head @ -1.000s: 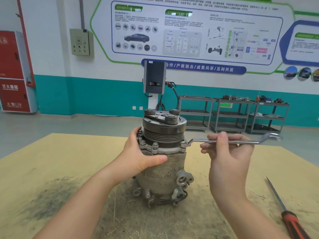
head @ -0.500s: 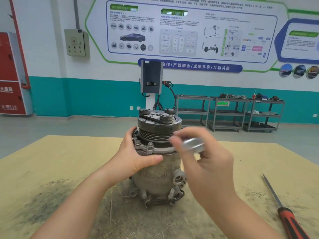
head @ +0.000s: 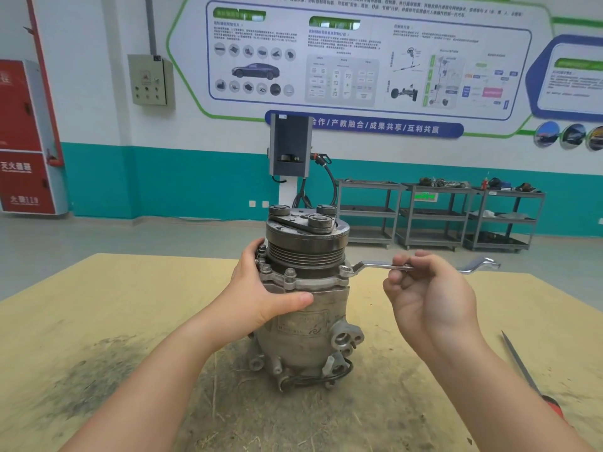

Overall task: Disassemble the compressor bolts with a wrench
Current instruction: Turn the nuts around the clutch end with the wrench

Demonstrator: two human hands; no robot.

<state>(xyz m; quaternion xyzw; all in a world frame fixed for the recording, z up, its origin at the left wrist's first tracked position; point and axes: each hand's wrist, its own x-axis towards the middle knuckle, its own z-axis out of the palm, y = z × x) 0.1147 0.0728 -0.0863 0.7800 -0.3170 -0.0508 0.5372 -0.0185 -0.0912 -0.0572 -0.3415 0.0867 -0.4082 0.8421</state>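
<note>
Centrally on the scuffed, straw-flecked tabletop [head: 98, 305] stands the cast-metal compressor [head: 306, 288], ribbed pulley uppermost. Left hand [head: 261, 288] grips its body, fingers wrapped behind. Right hand [head: 427, 288] pinches the chrome offset wrench [head: 375, 265], ring end seated on a flange bolt [head: 346, 270].

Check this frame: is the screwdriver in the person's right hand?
No. The right hand holds the wrench set on a compressor bolt, while the screwdriver lies untouched on the table.
</note>
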